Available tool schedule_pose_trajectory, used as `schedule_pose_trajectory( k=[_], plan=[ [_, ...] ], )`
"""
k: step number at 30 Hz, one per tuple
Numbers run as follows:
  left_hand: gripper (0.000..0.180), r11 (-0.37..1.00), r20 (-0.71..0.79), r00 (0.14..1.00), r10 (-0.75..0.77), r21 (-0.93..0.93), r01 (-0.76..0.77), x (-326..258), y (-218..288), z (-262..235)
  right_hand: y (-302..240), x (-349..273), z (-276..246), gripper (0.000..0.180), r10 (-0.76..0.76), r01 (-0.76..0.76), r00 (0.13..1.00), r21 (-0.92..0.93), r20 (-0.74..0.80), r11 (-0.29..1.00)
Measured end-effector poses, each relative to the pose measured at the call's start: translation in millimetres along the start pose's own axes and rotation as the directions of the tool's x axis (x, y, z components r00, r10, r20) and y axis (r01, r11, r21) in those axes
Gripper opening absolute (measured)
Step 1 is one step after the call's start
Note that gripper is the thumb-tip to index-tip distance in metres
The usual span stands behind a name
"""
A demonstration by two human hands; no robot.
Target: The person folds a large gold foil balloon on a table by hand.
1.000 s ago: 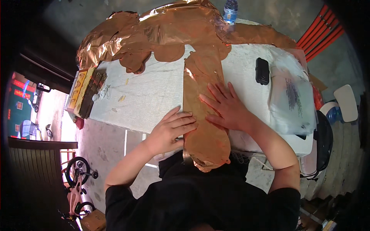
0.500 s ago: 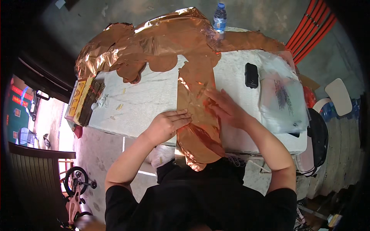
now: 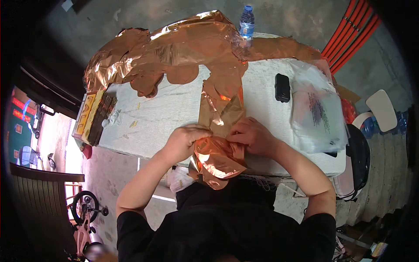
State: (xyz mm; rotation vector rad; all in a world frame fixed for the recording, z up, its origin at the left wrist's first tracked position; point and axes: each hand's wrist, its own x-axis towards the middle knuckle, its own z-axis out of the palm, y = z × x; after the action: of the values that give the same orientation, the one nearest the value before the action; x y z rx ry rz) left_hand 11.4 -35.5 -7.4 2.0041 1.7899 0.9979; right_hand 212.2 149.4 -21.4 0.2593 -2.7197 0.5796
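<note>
A large, flat copper-coloured foil balloon (image 3: 183, 52) lies spread over the far part of a white table (image 3: 170, 113), with one long limb running toward me. My left hand (image 3: 185, 142) and my right hand (image 3: 251, 135) both grip the near end of that limb (image 3: 218, 157), which is bunched and folded up at the table's front edge. The foil is crumpled between my fingers and hangs slightly over the edge toward my black shirt.
A clear water bottle (image 3: 246, 22) stands at the table's far edge. A black oblong device (image 3: 282, 87) and a clear plastic bag (image 3: 318, 109) lie on the right. Flat yellow-and-black boxes (image 3: 91, 115) sit at the left end. A white chair (image 3: 384, 109) stands to the right.
My hands went from pressing flat on the foil limb to gathering its near end; the end is now folded up and bunched between both hands.
</note>
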Motion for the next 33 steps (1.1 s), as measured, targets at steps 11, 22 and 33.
schedule_pose_trajectory(
  k=[11, 22, 33],
  plan=[
    [0.023, 0.65, 0.453, 0.758, -0.469, -0.404, 0.644, 56.8, -32.6, -23.7, 16.7, 24.8, -14.5, 0.029, 0.615, -0.601, 0.705, 0.757, 0.352, 0.256],
    [0.021, 0.355, 0.543, 0.545, -0.639, -0.42, 0.835, 72.8, -46.0, -20.2, 66.2, 26.6, 10.8, 0.025, 0.77, -0.749, 0.593, 0.511, 0.236, 0.421],
    [0.047, 0.778, 0.017, 0.827, -0.562, -0.33, 0.535, 38.3, -27.0, 0.6, 50.3, 38.4, 1.0, 0.022, 0.787, -0.754, 0.526, 0.605, 0.322, 0.256]
  ],
)
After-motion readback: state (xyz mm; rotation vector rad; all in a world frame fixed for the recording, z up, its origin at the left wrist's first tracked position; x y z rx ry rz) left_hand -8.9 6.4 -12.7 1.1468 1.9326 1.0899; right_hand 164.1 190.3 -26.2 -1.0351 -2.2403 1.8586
